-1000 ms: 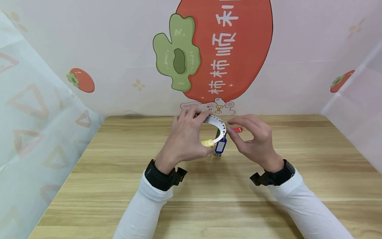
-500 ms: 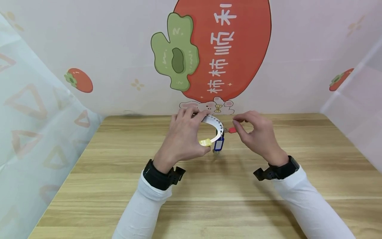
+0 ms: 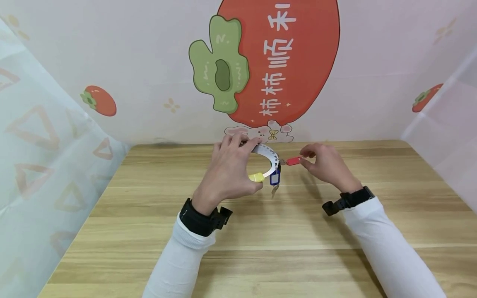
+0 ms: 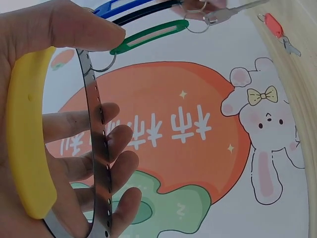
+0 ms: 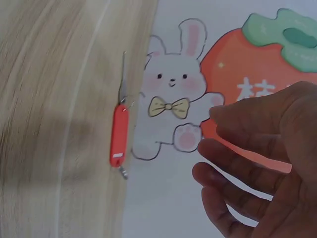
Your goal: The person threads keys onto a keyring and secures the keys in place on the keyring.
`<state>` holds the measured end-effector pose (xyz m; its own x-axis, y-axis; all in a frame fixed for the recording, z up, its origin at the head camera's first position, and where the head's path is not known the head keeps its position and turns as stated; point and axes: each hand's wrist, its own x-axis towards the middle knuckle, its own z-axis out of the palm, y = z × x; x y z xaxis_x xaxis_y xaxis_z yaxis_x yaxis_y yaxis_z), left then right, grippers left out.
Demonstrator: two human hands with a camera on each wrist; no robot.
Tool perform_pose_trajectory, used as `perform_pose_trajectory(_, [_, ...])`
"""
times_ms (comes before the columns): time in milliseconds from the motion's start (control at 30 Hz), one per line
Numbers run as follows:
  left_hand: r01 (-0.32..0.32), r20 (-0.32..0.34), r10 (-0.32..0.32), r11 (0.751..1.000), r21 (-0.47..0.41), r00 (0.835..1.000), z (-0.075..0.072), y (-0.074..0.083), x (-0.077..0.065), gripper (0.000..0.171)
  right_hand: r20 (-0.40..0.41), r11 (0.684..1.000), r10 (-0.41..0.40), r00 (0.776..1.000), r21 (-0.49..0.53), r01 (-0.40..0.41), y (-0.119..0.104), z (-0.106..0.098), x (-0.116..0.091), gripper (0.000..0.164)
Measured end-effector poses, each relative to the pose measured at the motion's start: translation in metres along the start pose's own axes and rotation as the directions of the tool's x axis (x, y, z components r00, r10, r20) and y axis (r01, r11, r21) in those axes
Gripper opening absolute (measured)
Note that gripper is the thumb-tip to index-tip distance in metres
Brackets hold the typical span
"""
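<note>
My left hand grips a key ring, a perforated metal hoop with a yellow handle, above the table. From the hoop hang a green key tag, a black key tag and a blue key tag, with keys on them. A red key tag with a key lies on the table by the back wall. Beside it hovers my right hand, its fingers loosely bent and apart from the tag in the right wrist view, with nothing between them.
The wooden table reaches back to a patterned wall with a large persimmon print. A white, triangle-patterned sheet stands along the left side. Each wrist wears a black strap with a camera.
My right hand has left the hoop's right side and moved right, past the red key tag. The blue tag and its key have swung slightly; my left hand has stayed nearly still.
</note>
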<state>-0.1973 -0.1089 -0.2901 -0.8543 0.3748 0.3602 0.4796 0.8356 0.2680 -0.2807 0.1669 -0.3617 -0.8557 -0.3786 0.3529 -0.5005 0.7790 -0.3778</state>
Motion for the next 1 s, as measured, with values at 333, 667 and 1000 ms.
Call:
perform_pose_trajectory(333, [-0.008, 0.008, 0.008, 1.000, 0.009, 1.000, -0.001, -0.001, 0.000, 0.084, 0.191, 0.989, 0.147, 0.971, -0.007, -0.149, 0.031, 0.007, 0.019, 0.027])
perform_pose_trajectory(667, [-0.001, 0.024, 0.000, 1.000, 0.022, 1.000, 0.001, 0.000, 0.001, 0.086, 0.315, 0.973, 0.226, 0.922, -0.038, -0.226, 0.045, 0.016, 0.036, 0.037])
perform_pose_trajectory(1000, [-0.003, 0.033, 0.002, 1.000, 0.023, 0.999, 0.002, 0.002, 0.002, 0.088, 0.344, 0.858, 0.433, 0.833, 0.128, -0.498, 0.050, 0.024, 0.040, 0.038])
